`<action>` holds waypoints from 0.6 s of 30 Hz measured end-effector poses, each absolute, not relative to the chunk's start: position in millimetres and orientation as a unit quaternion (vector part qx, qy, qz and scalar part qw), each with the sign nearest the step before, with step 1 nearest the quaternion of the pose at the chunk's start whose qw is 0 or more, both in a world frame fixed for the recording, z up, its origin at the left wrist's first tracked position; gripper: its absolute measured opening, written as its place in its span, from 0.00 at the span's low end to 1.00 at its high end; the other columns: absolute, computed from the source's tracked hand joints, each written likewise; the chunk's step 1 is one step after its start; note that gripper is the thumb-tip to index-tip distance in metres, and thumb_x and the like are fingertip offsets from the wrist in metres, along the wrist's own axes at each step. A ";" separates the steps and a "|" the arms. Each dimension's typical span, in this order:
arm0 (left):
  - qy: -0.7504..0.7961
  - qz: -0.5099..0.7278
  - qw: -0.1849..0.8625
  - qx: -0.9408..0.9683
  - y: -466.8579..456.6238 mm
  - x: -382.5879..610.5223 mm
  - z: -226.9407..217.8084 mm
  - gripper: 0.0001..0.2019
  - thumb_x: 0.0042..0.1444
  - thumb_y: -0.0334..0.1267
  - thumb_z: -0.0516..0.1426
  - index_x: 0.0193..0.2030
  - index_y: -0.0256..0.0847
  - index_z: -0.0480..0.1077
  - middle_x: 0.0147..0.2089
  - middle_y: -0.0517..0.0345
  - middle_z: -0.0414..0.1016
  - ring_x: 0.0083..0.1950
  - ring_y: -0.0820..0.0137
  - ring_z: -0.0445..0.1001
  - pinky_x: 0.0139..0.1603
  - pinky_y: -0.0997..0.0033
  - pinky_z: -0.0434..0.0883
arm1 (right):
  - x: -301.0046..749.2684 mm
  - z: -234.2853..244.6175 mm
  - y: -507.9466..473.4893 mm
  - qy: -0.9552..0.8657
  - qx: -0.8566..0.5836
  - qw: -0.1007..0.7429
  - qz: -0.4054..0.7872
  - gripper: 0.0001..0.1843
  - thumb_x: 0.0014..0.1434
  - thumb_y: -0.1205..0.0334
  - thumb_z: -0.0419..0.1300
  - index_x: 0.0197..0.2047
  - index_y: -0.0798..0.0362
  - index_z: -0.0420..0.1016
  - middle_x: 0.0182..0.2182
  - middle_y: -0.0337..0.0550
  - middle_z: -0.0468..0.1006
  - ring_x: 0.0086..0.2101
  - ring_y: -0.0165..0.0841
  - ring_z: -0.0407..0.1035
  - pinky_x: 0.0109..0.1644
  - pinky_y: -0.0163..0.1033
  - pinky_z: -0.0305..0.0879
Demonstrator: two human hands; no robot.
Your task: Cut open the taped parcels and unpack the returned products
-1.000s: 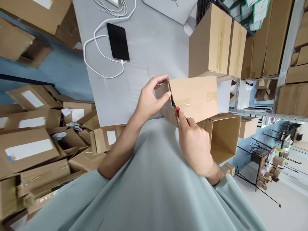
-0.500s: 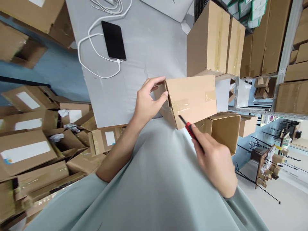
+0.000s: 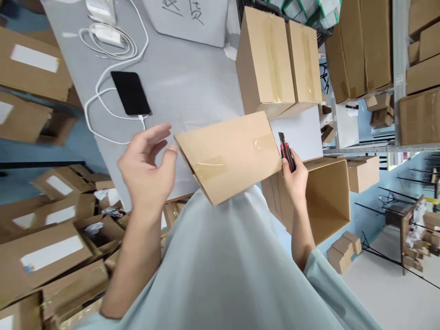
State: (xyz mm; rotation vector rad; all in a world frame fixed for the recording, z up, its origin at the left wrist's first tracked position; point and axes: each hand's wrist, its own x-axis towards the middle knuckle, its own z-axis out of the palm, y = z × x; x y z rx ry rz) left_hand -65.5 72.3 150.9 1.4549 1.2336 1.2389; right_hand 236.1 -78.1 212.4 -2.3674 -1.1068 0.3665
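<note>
A taped cardboard box (image 3: 230, 156) lies tilted at the near edge of the grey table (image 3: 192, 68), against my clothing. My left hand (image 3: 149, 167) is just off the box's left end, fingers curved and apart, holding nothing. In my right hand (image 3: 294, 178) is a red and black box cutter (image 3: 287, 153), its dark blade pointing up and away. That hand is by the box's right end; whether it touches the cardboard I cannot tell.
A black phone (image 3: 130, 93) on a white cable lies at the table's left. Two closed cartons (image 3: 271, 59) stand at the back right. An open carton (image 3: 326, 197) is below right. Several used boxes (image 3: 51, 224) pile up on the left; shelving (image 3: 400, 68) holds cartons on the right.
My left hand has let go of the box and moved left. The right hand with the box cutter has gone from the taped near edge to the box's right end. The view has shifted.
</note>
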 end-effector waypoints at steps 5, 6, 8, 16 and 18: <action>0.455 0.424 0.392 0.678 91.4 -7.6 196.5 0.19 0.68 0.39 0.65 0.64 0.50 0.81 0.63 0.56 0.86 0.64 0.55 0.85 0.72 0.44 0.81 | 242.6 209.4 -81.5 -0.411 -0.855 0.246 0.198 0.32 0.78 0.46 0.54 0.77 0.51 0.75 0.72 0.54 0.79 0.70 0.46 0.76 0.73 0.51 0.75; 0.441 0.392 0.392 0.706 95.8 8.5 201.7 0.18 0.68 0.39 0.65 0.64 0.50 0.81 0.64 0.55 0.86 0.65 0.54 0.84 0.73 0.44 0.80 | 246.1 206.9 -81.6 -0.414 -0.850 0.250 0.209 0.32 0.79 0.46 0.54 0.76 0.51 0.75 0.72 0.54 0.80 0.70 0.46 0.77 0.73 0.51 0.75; 0.412 0.335 0.395 0.750 105.5 41.3 204.6 0.18 0.68 0.40 0.67 0.63 0.50 0.81 0.64 0.54 0.85 0.67 0.50 0.82 0.76 0.42 0.77 | 252.9 201.4 -81.9 -0.419 -0.837 0.263 0.232 0.31 0.79 0.46 0.54 0.76 0.51 0.75 0.71 0.54 0.80 0.69 0.45 0.78 0.73 0.51 0.76; 0.398 0.241 0.461 0.756 144.5 110.8 170.2 0.21 0.61 0.41 0.72 0.61 0.48 0.81 0.62 0.52 0.84 0.67 0.43 0.81 0.77 0.32 0.73 | 268.8 210.6 -79.2 -0.462 -0.799 0.271 0.274 0.29 0.80 0.50 0.53 0.77 0.48 0.75 0.72 0.50 0.80 0.70 0.44 0.77 0.71 0.51 0.78; 0.405 0.243 0.479 0.740 147.3 111.0 167.3 0.22 0.58 0.41 0.73 0.59 0.48 0.82 0.61 0.53 0.85 0.67 0.44 0.81 0.76 0.35 0.75 | 272.5 218.0 -77.4 -0.473 -0.797 0.256 0.276 0.28 0.80 0.52 0.53 0.77 0.48 0.75 0.70 0.49 0.82 0.68 0.45 0.79 0.68 0.50 0.80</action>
